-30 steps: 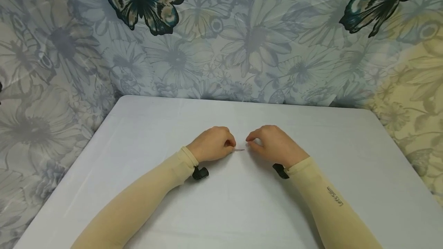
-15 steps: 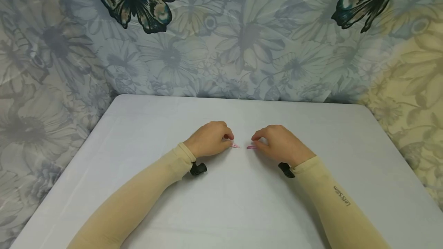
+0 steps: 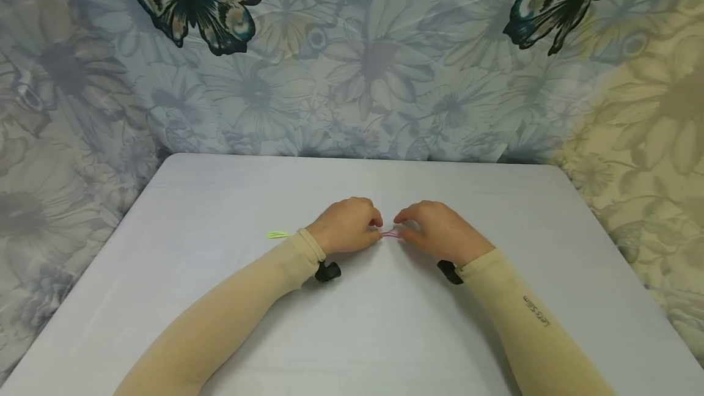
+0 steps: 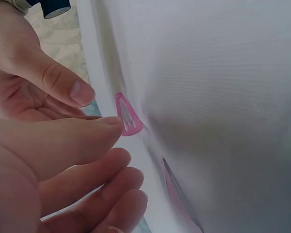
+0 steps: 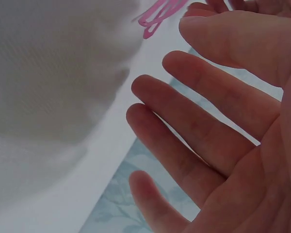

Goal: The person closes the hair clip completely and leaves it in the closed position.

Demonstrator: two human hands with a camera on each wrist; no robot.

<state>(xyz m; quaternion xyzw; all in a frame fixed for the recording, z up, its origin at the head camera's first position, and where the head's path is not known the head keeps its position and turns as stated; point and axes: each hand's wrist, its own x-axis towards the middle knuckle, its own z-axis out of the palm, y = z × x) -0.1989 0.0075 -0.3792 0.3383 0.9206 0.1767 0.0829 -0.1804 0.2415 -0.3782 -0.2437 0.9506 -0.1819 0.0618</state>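
Note:
In the head view, my left hand (image 3: 349, 225) and right hand (image 3: 442, 231) are close together over the white table. Between their fingertips are pink snap hair clips (image 3: 390, 234). The left wrist view shows the left thumb tip on one pink clip (image 4: 131, 127), pinching it with a mostly hidden index finger. A second pink clip (image 4: 174, 191) lies on the cloth below those fingers. In the right wrist view, the right hand's fingers (image 5: 184, 128) are spread and loosely straight, its thumb beside overlapping pink clips (image 5: 160, 14); no grip shows.
Yellow-green clips (image 3: 278, 234) lie on the table left of the left wrist. The white-covered table (image 3: 330, 335) reaches back to a butterfly-and-flower patterned wall hanging (image 3: 341, 78). A small black camera (image 3: 328, 272) sits under the left wrist, another (image 3: 450, 272) under the right.
The left hand has moved right, towards the right hand, and the pink clips now meet between them. Yellow-green clips have come into sight behind the left wrist. The head view has shifted slightly right.

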